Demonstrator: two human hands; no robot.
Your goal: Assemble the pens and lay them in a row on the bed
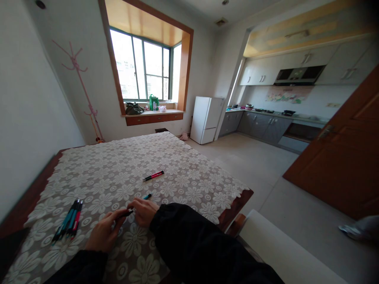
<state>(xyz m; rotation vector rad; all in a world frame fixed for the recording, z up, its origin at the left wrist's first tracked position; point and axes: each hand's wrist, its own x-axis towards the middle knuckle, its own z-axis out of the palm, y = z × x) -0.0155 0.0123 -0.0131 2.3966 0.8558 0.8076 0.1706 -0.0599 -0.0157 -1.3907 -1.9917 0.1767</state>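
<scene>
Both my hands hold one teal pen (147,196) low over the lace tablecloth (177,157). My right hand (144,211) grips its front part, with the teal tip sticking out to the right. My left hand (104,233) pinches the dark rear end of the same pen. A red and black pen (153,176) lies alone on the cloth a little beyond my hands. Left of my left hand lies a bunch of pens (68,223), teal ones and a red one, side by side.
The table's dark wood edge (237,205) shows at the right. A white bench or seat (284,252) stands beside it. A wooden door (340,165) stands open at the right. A white fridge (206,119), kitchen counter (266,122) and window (145,67) lie further off.
</scene>
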